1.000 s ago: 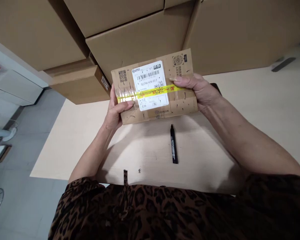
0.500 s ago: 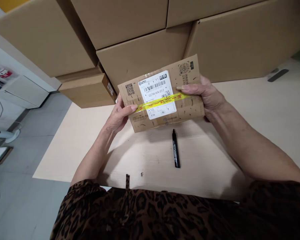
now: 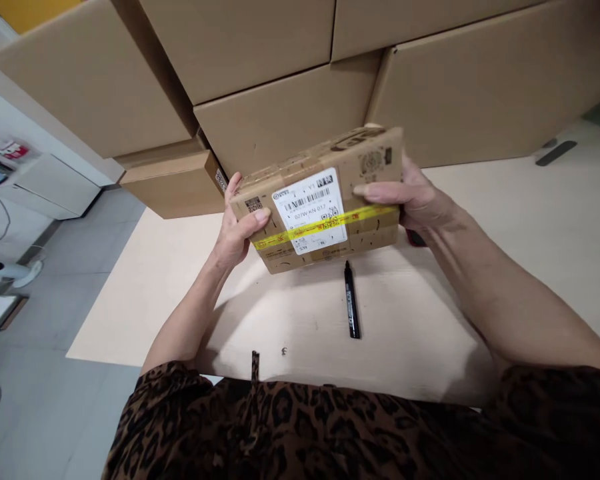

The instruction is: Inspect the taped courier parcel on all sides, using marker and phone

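I hold a small cardboard parcel above the table, one hand at each end. It carries a white shipping label with a barcode and a strip of yellow tape across it. My left hand grips the parcel's left end, thumb on the labelled face. My right hand grips the right end, thumb lying on the yellow tape. The parcel is tilted so that its top edge face shows. A black marker pen lies on the table just below the parcel.
Large cardboard boxes are stacked along the back of the pale wooden table. A flatter box sits at the back left. A dark object lies far right. The table's left edge drops to grey floor.
The parcel has tipped away from me, so its labelled face looks flatter and its top edge now shows. Both hands keep their grip at the ends.
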Demonstrator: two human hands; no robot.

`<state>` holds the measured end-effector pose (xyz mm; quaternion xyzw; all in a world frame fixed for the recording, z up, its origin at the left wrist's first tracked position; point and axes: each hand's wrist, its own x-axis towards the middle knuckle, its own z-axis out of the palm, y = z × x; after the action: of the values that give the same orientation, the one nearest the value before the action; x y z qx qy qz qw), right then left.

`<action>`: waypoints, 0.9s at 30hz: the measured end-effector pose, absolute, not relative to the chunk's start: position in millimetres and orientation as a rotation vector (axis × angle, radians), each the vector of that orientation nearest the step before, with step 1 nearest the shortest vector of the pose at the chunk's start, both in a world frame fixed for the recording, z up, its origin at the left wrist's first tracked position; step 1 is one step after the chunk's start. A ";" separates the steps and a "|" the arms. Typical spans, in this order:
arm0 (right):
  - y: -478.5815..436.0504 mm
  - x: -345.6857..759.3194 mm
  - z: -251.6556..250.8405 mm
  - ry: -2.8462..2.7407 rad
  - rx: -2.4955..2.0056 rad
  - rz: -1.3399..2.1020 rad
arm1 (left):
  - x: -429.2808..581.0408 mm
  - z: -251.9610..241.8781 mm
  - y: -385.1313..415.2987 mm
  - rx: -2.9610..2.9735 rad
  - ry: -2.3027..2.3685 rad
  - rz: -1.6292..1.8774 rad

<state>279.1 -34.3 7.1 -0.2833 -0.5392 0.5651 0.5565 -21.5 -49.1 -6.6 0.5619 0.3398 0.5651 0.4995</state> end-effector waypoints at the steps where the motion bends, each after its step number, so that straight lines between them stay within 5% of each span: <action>1: -31.9 281.4 5.9 -1.275 -0.636 1.306 | -22.8 -6.9 -47.8 1.441 0.792 1.367; 9: -18.2 304.0 8.6 -1.703 -0.394 0.955 | -39.8 2.0 -41.0 1.886 0.745 1.276; 22: -16.7 283.3 -10.2 -2.042 -0.478 0.119 | -24.0 -14.1 -39.6 1.416 0.987 1.598; 27: -25.2 285.2 -2.4 -2.059 -0.508 0.093 | -22.3 -18.6 -36.2 1.304 1.022 1.625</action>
<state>285.2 -25.2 -2.4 -0.2088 -0.8469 0.0381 0.4876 -22.3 -36.2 -18.6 0.5152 0.4039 0.6421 0.3988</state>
